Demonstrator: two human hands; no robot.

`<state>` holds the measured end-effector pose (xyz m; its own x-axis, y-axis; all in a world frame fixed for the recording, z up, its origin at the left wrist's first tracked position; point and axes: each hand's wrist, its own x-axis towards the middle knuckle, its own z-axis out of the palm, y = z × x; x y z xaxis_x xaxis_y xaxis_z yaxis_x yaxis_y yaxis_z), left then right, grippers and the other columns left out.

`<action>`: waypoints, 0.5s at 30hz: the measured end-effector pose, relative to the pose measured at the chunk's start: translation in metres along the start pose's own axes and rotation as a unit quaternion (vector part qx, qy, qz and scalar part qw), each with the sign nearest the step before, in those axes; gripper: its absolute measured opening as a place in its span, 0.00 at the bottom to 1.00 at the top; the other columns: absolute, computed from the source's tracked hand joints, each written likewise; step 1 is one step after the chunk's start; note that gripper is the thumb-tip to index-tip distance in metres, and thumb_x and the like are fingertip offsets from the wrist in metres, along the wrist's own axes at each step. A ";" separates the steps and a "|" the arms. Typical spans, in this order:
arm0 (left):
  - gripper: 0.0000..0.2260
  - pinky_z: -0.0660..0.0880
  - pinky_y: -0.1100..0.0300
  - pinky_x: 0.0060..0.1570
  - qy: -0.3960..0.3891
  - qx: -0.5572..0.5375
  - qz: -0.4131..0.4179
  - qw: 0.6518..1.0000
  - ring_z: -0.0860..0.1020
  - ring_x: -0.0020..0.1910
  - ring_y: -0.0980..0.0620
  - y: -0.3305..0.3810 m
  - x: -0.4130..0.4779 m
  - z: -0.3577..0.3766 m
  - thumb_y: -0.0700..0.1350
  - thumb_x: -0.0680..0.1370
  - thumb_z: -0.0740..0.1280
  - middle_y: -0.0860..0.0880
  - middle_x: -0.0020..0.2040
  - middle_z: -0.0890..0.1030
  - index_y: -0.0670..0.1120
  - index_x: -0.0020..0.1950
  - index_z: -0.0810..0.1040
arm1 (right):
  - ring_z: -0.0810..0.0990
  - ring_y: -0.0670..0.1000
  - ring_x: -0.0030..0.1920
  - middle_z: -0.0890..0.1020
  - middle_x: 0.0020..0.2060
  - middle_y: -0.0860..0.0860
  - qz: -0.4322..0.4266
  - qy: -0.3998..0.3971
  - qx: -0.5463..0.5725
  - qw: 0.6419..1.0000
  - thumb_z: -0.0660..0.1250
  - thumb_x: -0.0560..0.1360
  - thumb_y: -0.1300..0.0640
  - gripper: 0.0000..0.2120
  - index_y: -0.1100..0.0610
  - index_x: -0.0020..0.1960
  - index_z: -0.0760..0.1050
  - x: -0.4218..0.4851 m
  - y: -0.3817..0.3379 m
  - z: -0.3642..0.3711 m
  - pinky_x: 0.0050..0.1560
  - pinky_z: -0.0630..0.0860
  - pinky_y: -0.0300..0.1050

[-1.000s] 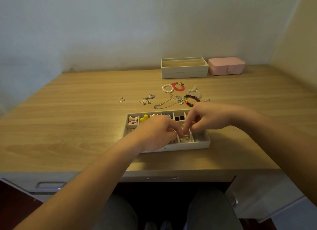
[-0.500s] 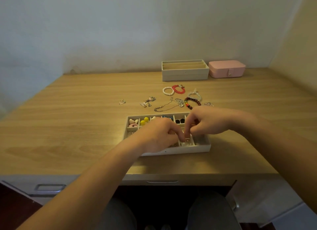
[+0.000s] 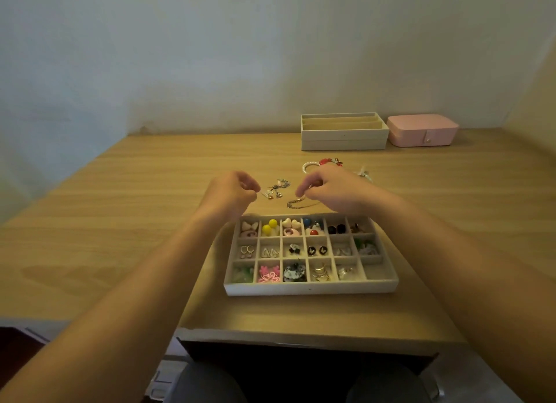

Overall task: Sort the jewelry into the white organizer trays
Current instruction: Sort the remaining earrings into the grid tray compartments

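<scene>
— Tray first: where does it sit?
— The white organizer tray [image 3: 310, 289] lies flat on the wooden desk [image 3: 120, 222], near the front edge and between the two forearms. It is a shallow box divided into three rows of six small square cells.
— And inside?
— Yellow balls [image 3: 269, 226] in the far row, black heart studs [image 3: 316, 250] in the middle row, and a pink flower piece [image 3: 268, 273] and gold rings [image 3: 321, 273] in the near row, among other small pieces.
— The hands?
— Both are beyond the tray's far edge, over the loose jewelry. The left hand [image 3: 231, 192] has its fingers curled in, tips just beside a cluster of earrings [image 3: 275, 190]; I cannot tell whether it holds anything. The right hand [image 3: 331, 189] is curled too, thumb and forefinger close together just above a silver chain [image 3: 296, 203]; whether they pinch it, I cannot tell.
— Farther back?
— A pearl bracelet [image 3: 308, 165] and a red bracelet [image 3: 329, 161] show past the right hand. Against the wall stand stacked white trays [image 3: 344, 139], with a closed pink case [image 3: 421, 130] just beside them.
</scene>
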<state>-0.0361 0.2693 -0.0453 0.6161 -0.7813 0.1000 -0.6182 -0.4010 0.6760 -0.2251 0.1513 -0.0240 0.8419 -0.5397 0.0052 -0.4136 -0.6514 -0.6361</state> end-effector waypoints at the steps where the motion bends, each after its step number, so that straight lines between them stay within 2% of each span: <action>1: 0.07 0.69 0.65 0.37 -0.002 0.015 -0.002 1.000 0.78 0.45 0.55 -0.002 0.007 0.003 0.40 0.76 0.71 0.49 0.50 0.82 0.53 0.46 0.82 | 0.76 0.48 0.62 0.80 0.60 0.46 0.009 0.011 0.004 1.000 0.61 0.82 0.60 0.13 0.47 0.54 0.82 0.007 0.001 0.002 0.62 0.74 0.47; 4: 0.04 0.73 0.64 0.36 -0.013 0.032 -0.005 0.999 0.79 0.43 0.55 -0.001 0.025 0.013 0.42 0.76 0.72 0.49 0.49 0.83 0.52 0.46 0.82 | 0.75 0.49 0.62 0.79 0.58 0.46 0.026 0.041 0.010 0.999 0.60 0.82 0.60 0.13 0.49 0.55 0.82 0.024 0.000 0.005 0.59 0.72 0.46; 5: 0.02 0.77 0.62 0.39 -0.020 0.034 -0.011 0.999 0.80 0.43 0.55 0.000 0.031 0.017 0.44 0.76 0.73 0.50 0.49 0.82 0.51 0.47 0.82 | 0.74 0.48 0.61 0.78 0.57 0.46 0.028 0.047 0.015 0.998 0.61 0.82 0.60 0.12 0.50 0.56 0.82 0.029 0.000 0.005 0.57 0.71 0.45; 8: 0.09 0.80 0.52 0.51 -0.036 0.065 -0.029 0.997 0.79 0.46 0.52 0.003 0.041 0.030 0.53 0.75 0.73 0.52 0.46 0.81 0.50 0.50 0.82 | 0.75 0.49 0.59 0.79 0.57 0.47 0.031 0.051 0.030 0.998 0.61 0.83 0.60 0.12 0.50 0.55 0.82 0.037 0.002 0.006 0.55 0.69 0.43; 10: 0.13 0.80 0.50 0.52 -0.024 0.095 -0.039 0.994 0.79 0.47 0.52 0.006 0.043 0.035 0.58 0.74 0.74 0.53 0.46 0.81 0.52 0.50 0.81 | 0.75 0.49 0.59 0.80 0.57 0.48 0.030 0.048 0.037 0.998 0.61 0.83 0.60 0.11 0.51 0.54 0.82 0.040 0.005 0.006 0.55 0.69 0.43; 12: 0.12 0.80 0.49 0.52 -0.011 0.115 -0.043 0.992 0.79 0.48 0.51 0.007 0.045 0.036 0.58 0.73 0.74 0.52 0.47 0.81 0.53 0.51 0.80 | 0.76 0.49 0.59 0.80 0.57 0.48 0.029 0.043 0.044 0.998 0.62 0.82 0.60 0.11 0.51 0.53 0.82 0.042 0.008 0.007 0.56 0.70 0.44; 15: 0.08 0.80 0.49 0.53 -0.017 0.113 -0.042 0.993 0.80 0.49 0.50 0.007 0.046 0.035 0.53 0.74 0.74 0.52 0.47 0.82 0.53 0.50 0.82 | 0.76 0.49 0.60 0.80 0.55 0.47 0.029 0.035 0.051 0.998 0.62 0.82 0.60 0.11 0.49 0.49 0.82 0.044 0.013 0.009 0.61 0.73 0.46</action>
<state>-0.0289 0.2136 -0.0612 0.6557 -0.7547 0.0220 -0.6609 -0.5596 0.5000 -0.1906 0.1237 -0.0394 0.7898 -0.6132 0.0169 -0.4215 -0.5624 -0.7114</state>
